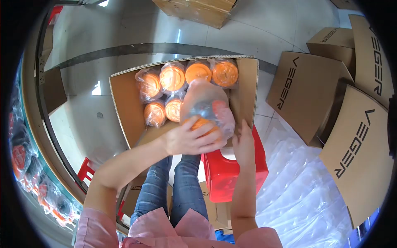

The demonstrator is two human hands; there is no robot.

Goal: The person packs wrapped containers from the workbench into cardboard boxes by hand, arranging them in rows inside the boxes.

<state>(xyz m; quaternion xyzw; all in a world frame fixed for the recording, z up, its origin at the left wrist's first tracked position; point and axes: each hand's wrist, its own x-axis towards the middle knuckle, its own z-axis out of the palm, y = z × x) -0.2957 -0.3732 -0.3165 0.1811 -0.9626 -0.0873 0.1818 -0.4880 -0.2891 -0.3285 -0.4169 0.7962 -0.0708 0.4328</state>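
Note:
An open cardboard box [119, 97] stands in front of my knees. In it are two rows of orange-lidded jars [172, 77] wrapped in clear plastic bags. My left hand [192, 137] is closed over the orange lid of another bagged jar [205, 99], which is tilted and blurred over the box's right half. My right hand [244, 142] grips the near right corner of the box, with its fingers along the edge. The lower end of the held jar is hard to make out.
A red plastic stool [221, 175] is below the box, near my right forearm. More cardboard boxes [308, 87] stand to the right, beside clear plastic wrap [297, 190]. Bagged items [43, 188] line a curved bench at left. Another carton [196, 9] sits ahead.

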